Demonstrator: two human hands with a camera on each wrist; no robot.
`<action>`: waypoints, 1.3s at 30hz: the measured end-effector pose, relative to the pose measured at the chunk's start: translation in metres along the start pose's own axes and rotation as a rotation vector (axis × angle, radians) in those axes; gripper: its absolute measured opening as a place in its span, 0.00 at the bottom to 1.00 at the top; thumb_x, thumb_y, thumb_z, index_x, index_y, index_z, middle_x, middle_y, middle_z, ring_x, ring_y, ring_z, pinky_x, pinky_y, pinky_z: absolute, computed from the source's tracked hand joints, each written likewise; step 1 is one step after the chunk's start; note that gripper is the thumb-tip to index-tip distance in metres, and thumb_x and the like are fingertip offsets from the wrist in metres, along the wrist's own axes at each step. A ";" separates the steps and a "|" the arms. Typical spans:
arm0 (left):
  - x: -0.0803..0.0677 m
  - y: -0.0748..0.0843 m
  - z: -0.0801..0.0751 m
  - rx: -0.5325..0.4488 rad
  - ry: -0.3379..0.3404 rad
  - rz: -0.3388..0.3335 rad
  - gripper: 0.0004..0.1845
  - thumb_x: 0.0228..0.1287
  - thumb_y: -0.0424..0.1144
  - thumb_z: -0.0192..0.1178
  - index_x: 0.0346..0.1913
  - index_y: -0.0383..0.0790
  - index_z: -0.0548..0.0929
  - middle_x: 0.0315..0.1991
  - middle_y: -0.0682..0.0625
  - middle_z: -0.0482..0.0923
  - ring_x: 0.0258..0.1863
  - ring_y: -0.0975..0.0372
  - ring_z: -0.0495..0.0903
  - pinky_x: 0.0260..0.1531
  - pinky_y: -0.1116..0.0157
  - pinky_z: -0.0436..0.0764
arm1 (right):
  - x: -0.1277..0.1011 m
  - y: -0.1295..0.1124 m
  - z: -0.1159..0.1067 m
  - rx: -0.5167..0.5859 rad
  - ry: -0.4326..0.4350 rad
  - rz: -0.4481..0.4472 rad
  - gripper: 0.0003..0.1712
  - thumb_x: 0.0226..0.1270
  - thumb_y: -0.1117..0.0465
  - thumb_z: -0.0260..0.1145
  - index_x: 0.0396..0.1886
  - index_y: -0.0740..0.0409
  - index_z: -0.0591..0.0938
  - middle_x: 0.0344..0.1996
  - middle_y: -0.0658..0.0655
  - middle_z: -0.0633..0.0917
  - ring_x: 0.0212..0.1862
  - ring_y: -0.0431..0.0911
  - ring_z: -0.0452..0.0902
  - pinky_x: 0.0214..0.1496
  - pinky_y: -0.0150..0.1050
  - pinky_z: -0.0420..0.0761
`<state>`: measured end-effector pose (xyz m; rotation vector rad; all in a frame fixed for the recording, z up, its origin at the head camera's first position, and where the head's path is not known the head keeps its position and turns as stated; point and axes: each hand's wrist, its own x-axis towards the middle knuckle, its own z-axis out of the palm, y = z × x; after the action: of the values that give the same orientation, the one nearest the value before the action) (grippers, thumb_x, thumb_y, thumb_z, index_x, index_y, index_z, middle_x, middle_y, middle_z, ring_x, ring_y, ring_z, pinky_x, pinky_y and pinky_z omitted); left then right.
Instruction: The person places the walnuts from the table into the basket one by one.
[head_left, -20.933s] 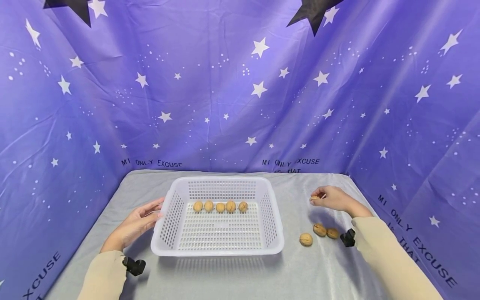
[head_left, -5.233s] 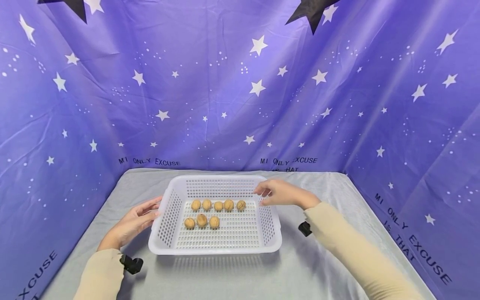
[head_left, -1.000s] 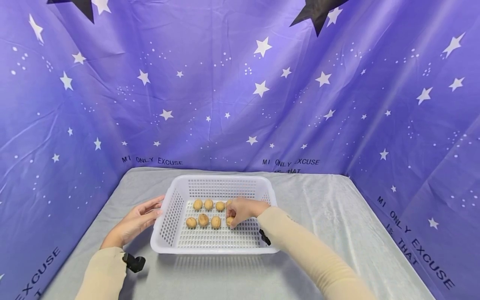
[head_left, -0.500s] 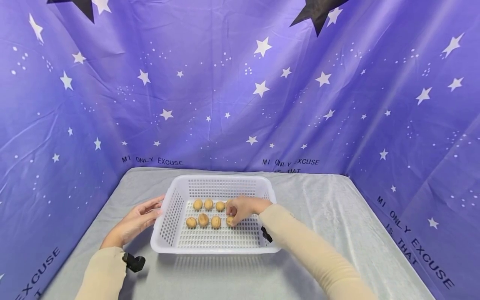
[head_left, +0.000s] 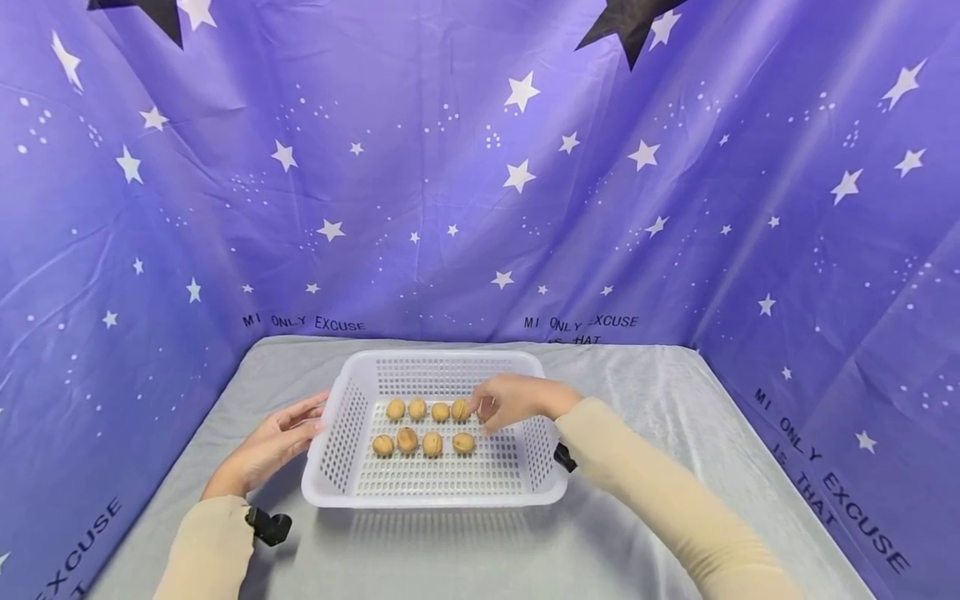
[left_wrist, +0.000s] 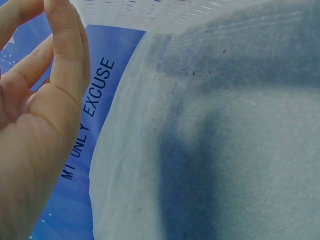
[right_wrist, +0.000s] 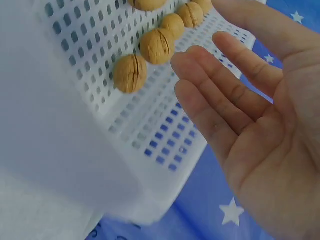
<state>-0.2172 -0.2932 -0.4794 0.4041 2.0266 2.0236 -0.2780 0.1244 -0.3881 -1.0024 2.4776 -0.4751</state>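
Right hand (head_left: 513, 402) hovers empty over the white perforated basket (head_left: 435, 493), fingers loosely spread; left hand (head_left: 273, 442) rests flat against the basket's left wall, holding nothing; wrinkled tan walnuts (head_left: 422, 427) sit inside in two rows; backdrop (head_left: 480, 167) prints "MI ONLY EXCUSE".

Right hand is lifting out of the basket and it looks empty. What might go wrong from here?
1. The right hand, open and empty, hangs just above the far row of walnuts; a brush on the way out might roll them out of line.
2. The sleeve crosses the basket's right rim and might drag the light basket.
3. The left hand only rests straight fingers on the left wall, not a firm grip, so a nudge may shift the basket.
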 end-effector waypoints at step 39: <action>-0.001 0.025 -0.002 0.335 0.036 -0.045 0.34 0.69 0.36 0.64 0.74 0.31 0.65 0.60 0.32 0.74 0.50 0.61 0.82 0.48 0.63 0.84 | -0.143 0.111 -0.007 0.131 0.350 0.048 0.20 0.64 0.56 0.74 0.52 0.61 0.83 0.43 0.55 0.86 0.45 0.52 0.84 0.49 0.44 0.85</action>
<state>-0.2162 -0.2954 -0.4548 0.3819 2.3800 1.6768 -0.2522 0.3039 -0.3965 -0.8666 2.7221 -0.8489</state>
